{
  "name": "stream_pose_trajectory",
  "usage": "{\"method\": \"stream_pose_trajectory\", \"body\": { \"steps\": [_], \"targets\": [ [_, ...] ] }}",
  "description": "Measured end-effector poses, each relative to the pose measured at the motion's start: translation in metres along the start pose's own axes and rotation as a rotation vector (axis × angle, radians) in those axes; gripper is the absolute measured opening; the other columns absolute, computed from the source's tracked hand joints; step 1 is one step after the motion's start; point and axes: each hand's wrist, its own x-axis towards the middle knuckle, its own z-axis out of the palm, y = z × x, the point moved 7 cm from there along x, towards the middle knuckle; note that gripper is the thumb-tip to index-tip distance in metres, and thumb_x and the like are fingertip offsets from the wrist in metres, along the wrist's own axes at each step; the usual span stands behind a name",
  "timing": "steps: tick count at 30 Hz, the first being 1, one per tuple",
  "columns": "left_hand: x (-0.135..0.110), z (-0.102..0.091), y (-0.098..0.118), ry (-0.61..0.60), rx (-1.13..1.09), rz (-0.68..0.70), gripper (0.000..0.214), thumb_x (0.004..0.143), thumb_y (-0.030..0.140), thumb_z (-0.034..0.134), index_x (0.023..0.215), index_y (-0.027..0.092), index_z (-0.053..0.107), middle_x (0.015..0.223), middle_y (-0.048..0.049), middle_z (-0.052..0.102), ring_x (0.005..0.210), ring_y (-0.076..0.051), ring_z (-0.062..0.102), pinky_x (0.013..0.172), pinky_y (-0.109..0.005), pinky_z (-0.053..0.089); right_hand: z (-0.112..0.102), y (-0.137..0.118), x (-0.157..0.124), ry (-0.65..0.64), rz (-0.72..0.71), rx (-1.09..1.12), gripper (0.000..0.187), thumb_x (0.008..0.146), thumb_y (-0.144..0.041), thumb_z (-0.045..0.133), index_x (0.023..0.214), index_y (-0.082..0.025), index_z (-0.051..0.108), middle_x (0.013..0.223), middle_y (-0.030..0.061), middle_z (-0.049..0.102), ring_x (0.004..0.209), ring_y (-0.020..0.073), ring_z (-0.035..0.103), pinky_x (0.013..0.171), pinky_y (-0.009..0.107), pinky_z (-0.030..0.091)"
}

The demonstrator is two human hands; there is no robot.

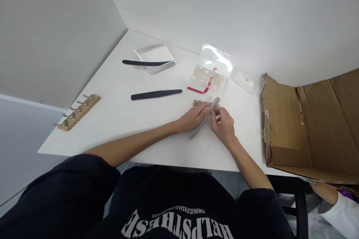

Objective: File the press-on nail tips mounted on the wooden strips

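Note:
My left hand (193,117) is closed around a grey, long flat bar (199,126), which looks like a nail file seen nearly edge-on, tilted up to the right. My right hand (223,124) is closed in a pinch against the bar's right side. A small red bit shows between its fingers; what they hold is hidden. Just beyond my fingers lies a wooden strip with metal fittings (197,102), partly covered by my left hand. Behind it stands an open clear box (196,75) of pale nail tips, with a red strip (209,85) lying across it.
Two black nail files (157,94) lie left of centre, one across a clear box of white pieces (157,54). A wooden strip with metal posts (80,111) lies far left. A clear pack (245,81) and cardboard box (286,130) stand right. Another person's arm (327,192) shows lower right.

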Motion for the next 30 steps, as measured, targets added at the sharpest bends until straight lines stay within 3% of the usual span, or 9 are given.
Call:
{"method": "stream_pose_trajectory", "body": {
  "steps": [5, 13, 19, 23, 30],
  "targets": [
    [0.000, 0.000, 0.001, 0.016, 0.020, -0.003, 0.044, 0.109, 0.043, 0.027, 0.117, 0.017, 0.061, 0.115, -0.0095, 0.070, 0.104, -0.024, 0.065, 0.098, -0.041, 0.050, 0.004, 0.006, 0.000, -0.081, 0.037, -0.031, 0.014, 0.106, -0.023, 0.045, 0.099, -0.023, 0.057, 0.087, 0.0041, 0.069, 0.072, 0.0158, 0.063, 0.060, 0.027, 0.052],
    [-0.001, 0.002, 0.001, -0.013, 0.054, 0.019, 0.044, 0.109, 0.044, 0.026, 0.122, 0.018, 0.059, 0.116, -0.0092, 0.069, 0.104, -0.024, 0.065, 0.095, -0.039, 0.051, 0.006, -0.007, 0.000, -0.124, -0.056, -0.090, 0.019, 0.104, -0.019, 0.046, 0.088, -0.023, 0.055, 0.074, 0.0022, 0.063, 0.064, 0.0157, 0.059, 0.058, 0.028, 0.041],
    [0.000, 0.002, 0.000, -0.021, 0.080, -0.003, 0.041, 0.108, 0.045, 0.027, 0.111, 0.018, 0.059, 0.107, -0.0083, 0.070, 0.094, -0.024, 0.066, 0.089, -0.041, 0.053, 0.002, -0.002, 0.003, -0.081, -0.048, -0.098, 0.019, 0.103, -0.018, 0.045, 0.088, -0.023, 0.055, 0.073, 0.0018, 0.063, 0.064, 0.0156, 0.057, 0.059, 0.028, 0.043],
    [0.000, 0.001, 0.002, -0.009, 0.079, 0.006, 0.043, 0.108, 0.044, 0.027, 0.121, 0.019, 0.060, 0.117, -0.0091, 0.070, 0.106, -0.025, 0.066, 0.097, -0.042, 0.052, 0.006, -0.004, 0.002, -0.109, -0.094, -0.101, 0.021, 0.104, -0.018, 0.045, 0.086, -0.023, 0.053, 0.071, 0.0008, 0.060, 0.062, 0.0153, 0.055, 0.057, 0.028, 0.041],
    [-0.001, 0.001, 0.000, -0.023, 0.035, 0.016, 0.042, 0.109, 0.045, 0.028, 0.119, 0.019, 0.059, 0.120, -0.0088, 0.070, 0.106, -0.025, 0.067, 0.097, -0.041, 0.051, 0.004, -0.001, 0.003, -0.103, -0.094, -0.071, 0.021, 0.104, -0.018, 0.044, 0.085, -0.024, 0.052, 0.069, -0.0004, 0.058, 0.060, 0.0148, 0.052, 0.057, 0.028, 0.041]
  ]
}}
